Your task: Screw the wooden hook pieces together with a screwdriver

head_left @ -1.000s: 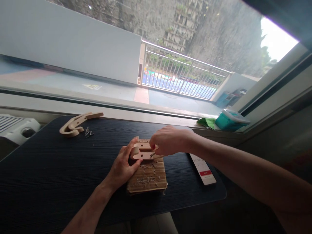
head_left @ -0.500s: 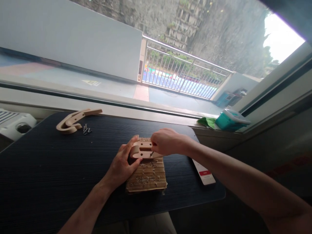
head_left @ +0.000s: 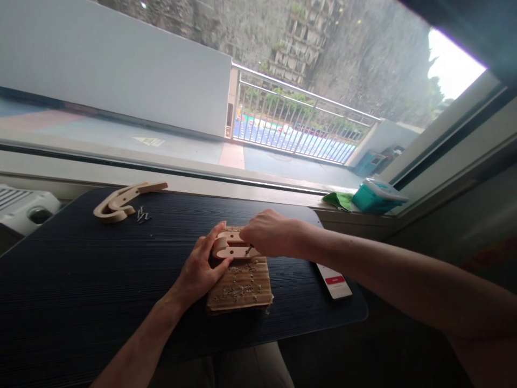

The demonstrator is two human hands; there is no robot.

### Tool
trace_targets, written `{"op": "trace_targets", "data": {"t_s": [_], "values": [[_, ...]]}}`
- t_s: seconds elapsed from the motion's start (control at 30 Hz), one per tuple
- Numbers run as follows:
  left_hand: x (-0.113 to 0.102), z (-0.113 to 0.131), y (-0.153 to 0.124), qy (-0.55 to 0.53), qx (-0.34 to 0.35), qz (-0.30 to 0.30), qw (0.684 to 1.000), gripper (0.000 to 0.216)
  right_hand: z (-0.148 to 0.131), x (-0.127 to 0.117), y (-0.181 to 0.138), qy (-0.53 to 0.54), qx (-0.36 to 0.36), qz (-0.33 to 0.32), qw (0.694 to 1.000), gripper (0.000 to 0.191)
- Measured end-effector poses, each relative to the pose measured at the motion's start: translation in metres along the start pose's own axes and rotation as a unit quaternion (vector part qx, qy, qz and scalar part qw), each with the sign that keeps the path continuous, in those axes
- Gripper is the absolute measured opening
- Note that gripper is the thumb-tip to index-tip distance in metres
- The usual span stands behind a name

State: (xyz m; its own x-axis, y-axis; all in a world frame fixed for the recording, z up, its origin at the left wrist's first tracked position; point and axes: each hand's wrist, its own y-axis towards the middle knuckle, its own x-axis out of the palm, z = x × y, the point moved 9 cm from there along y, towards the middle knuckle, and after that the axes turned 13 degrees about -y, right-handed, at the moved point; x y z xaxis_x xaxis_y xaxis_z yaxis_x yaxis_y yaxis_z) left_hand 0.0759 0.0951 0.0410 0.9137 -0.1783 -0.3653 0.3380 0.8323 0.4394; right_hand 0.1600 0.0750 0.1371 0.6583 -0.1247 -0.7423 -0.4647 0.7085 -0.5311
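Observation:
A pale wooden piece (head_left: 238, 253) with a rounded left end, a slot and dark holes lies flat on a worn corrugated cardboard block (head_left: 242, 285). My left hand (head_left: 202, 269) grips its left end, thumb along the near side and fingers at the far side. Closed above the piece's right part is my right hand (head_left: 264, 233). From it a thin dark metal shaft (head_left: 249, 249) slants down to a hole in the near arm of the wood. The rest of that tool is hidden in my fist.
Curved wooden pieces (head_left: 117, 203) and several loose screws (head_left: 142, 215) lie at the table's far left. A phone (head_left: 334, 281) rests right of the block, under my right forearm. On the sill are a green cloth (head_left: 338, 200) and a teal box (head_left: 377, 198).
The camera view has shifted slightly. My right fist has turned a little with the shaft, whose tip stays at the same hole. My left hand keeps its hold on the wood.

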Motion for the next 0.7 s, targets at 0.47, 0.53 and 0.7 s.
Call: {"op": "trace_targets", "data": {"t_s": [0.47, 0.53, 0.7], "values": [[0.000, -0.001, 0.001, 0.012, 0.005, 0.003, 1.000, 0.070, 0.018, 0.016, -0.002, 0.082, 0.059, -0.035, 0.994, 0.030], [0.000, -0.001, 0.001, 0.012, 0.008, 0.005, 1.000, 0.070, 0.015, 0.008, -0.005, 0.044, 0.054, -0.009, 0.998, 0.034], [0.000, 0.002, 0.001, 0.006, 0.019, 0.007, 1.000, 0.071, 0.000, 0.001, -0.008, -0.004, 0.004, 0.018, 1.000, 0.025]]}}
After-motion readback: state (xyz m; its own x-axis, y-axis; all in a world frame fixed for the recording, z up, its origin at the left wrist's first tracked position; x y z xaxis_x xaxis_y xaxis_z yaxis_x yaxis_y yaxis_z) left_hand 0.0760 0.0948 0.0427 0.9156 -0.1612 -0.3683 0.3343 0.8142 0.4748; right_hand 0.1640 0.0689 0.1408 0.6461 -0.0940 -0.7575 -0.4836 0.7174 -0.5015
